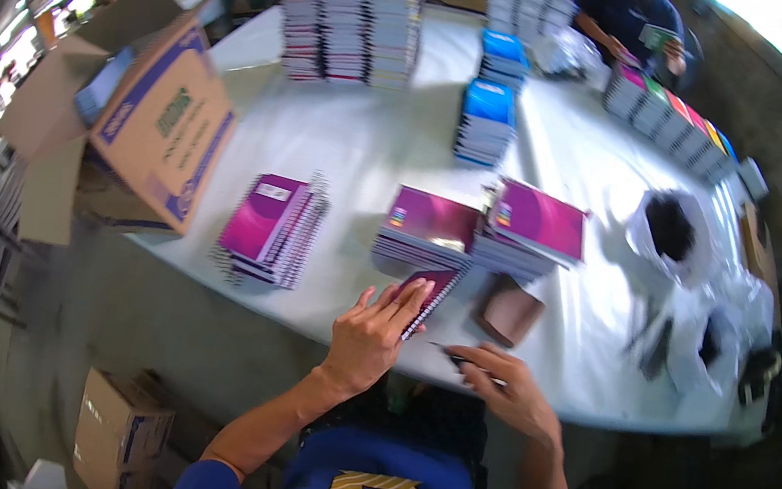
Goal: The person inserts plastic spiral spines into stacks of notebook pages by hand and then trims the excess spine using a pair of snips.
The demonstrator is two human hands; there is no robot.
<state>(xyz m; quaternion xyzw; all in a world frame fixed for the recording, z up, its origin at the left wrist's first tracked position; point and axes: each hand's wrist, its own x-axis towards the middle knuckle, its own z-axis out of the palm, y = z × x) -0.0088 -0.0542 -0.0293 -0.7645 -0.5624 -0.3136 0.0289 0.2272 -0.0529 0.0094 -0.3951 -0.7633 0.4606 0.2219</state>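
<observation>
My left hand (pixel 366 347) grips a purple spiral-bound notebook (pixel 439 282), tilted up near the table's front edge with its wire spine facing right. Just right of that spine, my right hand (pixel 510 394) is closed around a small dark tool (pixel 455 358) with a thin pointed tip; its exact kind is unclear. Behind the held notebook is a stack of purple notebooks (pixel 434 213), and a second purple stack (pixel 541 219) adjoins it on the right. A brown block-like object (pixel 508 313) lies in front of that one. More purple spiral notebooks (pixel 263 220) are piled to the left.
An open cardboard box (pixel 166 125) stands tilted at the table's left edge. Tall notebook stacks (pixel 347 31) and blue-covered piles (pixel 486 122) occupy the back. White plastic bags (pixel 700 240) sit at the right. Across the table a person (pixel 627 17) handles a notebook beside a row of stacks (pixel 672 125).
</observation>
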